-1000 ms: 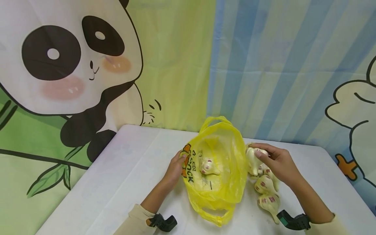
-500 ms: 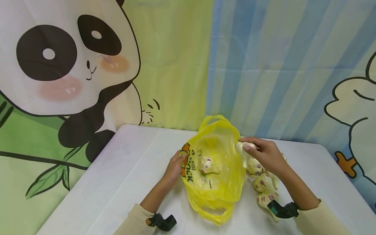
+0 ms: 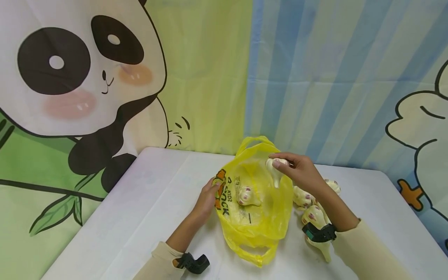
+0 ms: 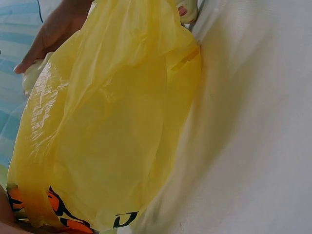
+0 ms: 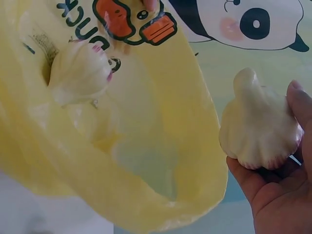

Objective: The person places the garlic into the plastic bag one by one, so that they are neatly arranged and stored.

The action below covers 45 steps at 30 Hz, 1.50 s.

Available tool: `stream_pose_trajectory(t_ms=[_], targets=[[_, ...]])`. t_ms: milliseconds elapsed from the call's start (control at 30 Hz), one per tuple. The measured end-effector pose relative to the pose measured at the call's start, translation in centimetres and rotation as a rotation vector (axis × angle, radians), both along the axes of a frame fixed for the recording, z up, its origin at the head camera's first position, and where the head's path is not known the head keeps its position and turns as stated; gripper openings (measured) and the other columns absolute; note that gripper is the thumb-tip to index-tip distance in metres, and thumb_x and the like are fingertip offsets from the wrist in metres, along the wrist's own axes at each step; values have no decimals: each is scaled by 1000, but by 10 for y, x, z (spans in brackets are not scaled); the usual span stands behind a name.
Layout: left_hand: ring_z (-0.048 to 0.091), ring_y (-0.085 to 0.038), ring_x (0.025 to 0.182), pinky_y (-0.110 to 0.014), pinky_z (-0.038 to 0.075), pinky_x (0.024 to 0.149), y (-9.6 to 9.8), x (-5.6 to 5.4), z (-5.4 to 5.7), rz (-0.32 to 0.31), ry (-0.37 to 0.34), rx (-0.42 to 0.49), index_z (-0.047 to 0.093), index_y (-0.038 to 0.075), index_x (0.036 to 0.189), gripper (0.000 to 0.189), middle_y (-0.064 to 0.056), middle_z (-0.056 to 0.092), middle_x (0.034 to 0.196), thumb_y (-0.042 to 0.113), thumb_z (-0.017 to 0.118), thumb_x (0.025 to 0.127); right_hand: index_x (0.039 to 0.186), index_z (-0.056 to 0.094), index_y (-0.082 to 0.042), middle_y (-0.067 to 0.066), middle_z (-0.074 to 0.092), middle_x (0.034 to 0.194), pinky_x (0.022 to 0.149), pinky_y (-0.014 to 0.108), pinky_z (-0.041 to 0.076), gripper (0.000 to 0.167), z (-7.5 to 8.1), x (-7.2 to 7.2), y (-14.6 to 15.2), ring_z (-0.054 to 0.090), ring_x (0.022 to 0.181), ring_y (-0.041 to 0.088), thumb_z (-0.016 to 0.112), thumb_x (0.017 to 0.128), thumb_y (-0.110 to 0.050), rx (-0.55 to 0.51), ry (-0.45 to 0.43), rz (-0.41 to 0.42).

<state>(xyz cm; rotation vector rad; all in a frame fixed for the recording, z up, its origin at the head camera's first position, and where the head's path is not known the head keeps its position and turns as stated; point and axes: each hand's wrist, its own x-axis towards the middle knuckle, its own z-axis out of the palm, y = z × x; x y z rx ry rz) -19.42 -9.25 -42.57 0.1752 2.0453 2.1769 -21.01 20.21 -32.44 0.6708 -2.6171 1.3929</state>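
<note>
A yellow plastic bag [image 3: 259, 229] with a printed cartoon duck lies with its mouth spread, and one garlic bulb [image 3: 247, 196] rests inside. My left hand [image 3: 205, 199] pinches the bag's left rim. My right hand [image 3: 301, 171] holds another garlic bulb [image 3: 275, 169] between thumb and fingers, over the right side of the bag's mouth. In the right wrist view this held bulb [image 5: 261, 126] has its stem up in the picture, just beside the rim. From the left wrist view, the bag's yellow side [image 4: 117, 112] covers most of the scene.
Several garlic bulbs [image 3: 313, 216] lie in a cluster on the white table [image 3: 164, 186] right of the bag, partly under my right forearm. A printed panda curtain [image 3: 206, 77] hangs behind the table's far edge. Each wrist wears a black camera band [image 3: 192, 263].
My right hand has carried its garlic bulb leftward and slightly up, from beside the bag to over its mouth. The left hand keeps its grip on the rim.
</note>
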Motion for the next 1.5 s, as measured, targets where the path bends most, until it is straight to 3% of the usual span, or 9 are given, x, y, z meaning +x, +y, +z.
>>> stream_pose_trajectory(t_ms=[267,533,700,767,933,1133,1300,1400,1500], targets=[[34,-33,134,-49,18,113,-2,2,1,-1,-9,-20,27,6,152,53,-19,47,138,31,34,107,124,67,-16,5,36,54,46,32,35,32,-4,-12,-20,27,44,16,62,97,-32,6,-9,32],[46,-39,121,-51,27,109,-3,-1,0,-5,1,-16,32,7,150,50,-25,52,127,31,34,107,123,68,-10,5,39,60,51,32,36,34,-9,-24,-45,32,49,18,64,96,-30,36,3,58],[27,-34,139,-51,13,114,-3,-1,-1,13,-6,-32,24,4,153,55,-17,42,144,31,35,106,123,67,-5,4,43,64,52,30,35,34,-14,-28,-57,31,50,16,63,97,-26,21,-11,88],[26,-34,140,-51,11,114,-3,-1,-1,16,-8,-34,24,3,153,56,-18,42,144,31,35,106,122,67,-5,5,44,64,52,29,35,33,-19,-30,-59,31,50,15,64,97,-26,20,-17,100],[46,-39,122,-50,24,111,0,-2,-1,6,-6,-26,33,8,150,50,-25,53,127,32,35,106,117,70,-7,3,47,64,52,27,37,32,-32,-33,-62,35,52,15,66,95,-30,57,-23,112],[39,-38,130,-50,18,113,2,0,2,21,-3,-53,31,7,151,52,-22,51,132,33,36,106,117,69,-2,0,55,73,55,27,41,37,-37,-32,-63,41,55,15,67,94,-30,56,-45,133],[45,-38,122,-49,22,112,1,0,2,-3,8,-32,33,9,150,50,-24,54,124,32,35,106,118,68,-3,3,50,68,54,29,39,37,-41,-33,-61,38,53,16,65,95,-31,80,-39,135],[48,-38,118,-49,24,110,1,0,1,-18,17,-23,34,8,149,49,-24,55,120,32,34,106,122,66,-6,5,62,85,63,31,47,39,-44,-33,-60,53,66,19,64,95,-33,82,-51,140],[49,-41,115,-48,29,108,1,-1,0,-28,21,-14,35,8,149,48,-25,56,118,31,33,107,130,60,-6,11,61,124,88,41,50,43,-45,-33,-58,61,104,29,64,96,-32,37,-81,166]])
